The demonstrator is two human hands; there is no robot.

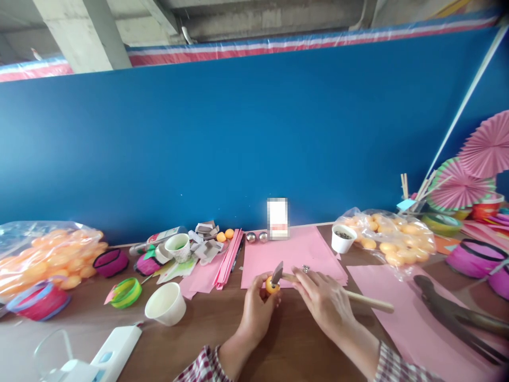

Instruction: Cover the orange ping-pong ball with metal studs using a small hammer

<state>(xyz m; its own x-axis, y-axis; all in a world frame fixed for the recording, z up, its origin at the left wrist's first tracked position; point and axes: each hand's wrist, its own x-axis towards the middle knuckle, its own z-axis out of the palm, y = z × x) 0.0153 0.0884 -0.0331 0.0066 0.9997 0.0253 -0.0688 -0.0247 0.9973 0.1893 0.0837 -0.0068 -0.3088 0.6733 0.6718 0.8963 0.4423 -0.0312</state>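
Note:
My left hand (256,307) is closed round a small orange ball (272,286) and holds it on the brown table (207,329). My right hand (324,300) grips a small hammer by its wooden handle (369,302). The hammer's metal head (277,272) rests on top of the ball. Both hands lie just in front of a stack of pink paper sheets (302,249).
Clear bags of orange balls lie at far left (47,260) and right (393,236). White paper cups (166,303) (342,238) (177,247), folded paper lanterns (125,292), pink paper fans (461,188), a glue gun (103,355) and a dark tool (449,313) surround the hands. A blue wall stands behind.

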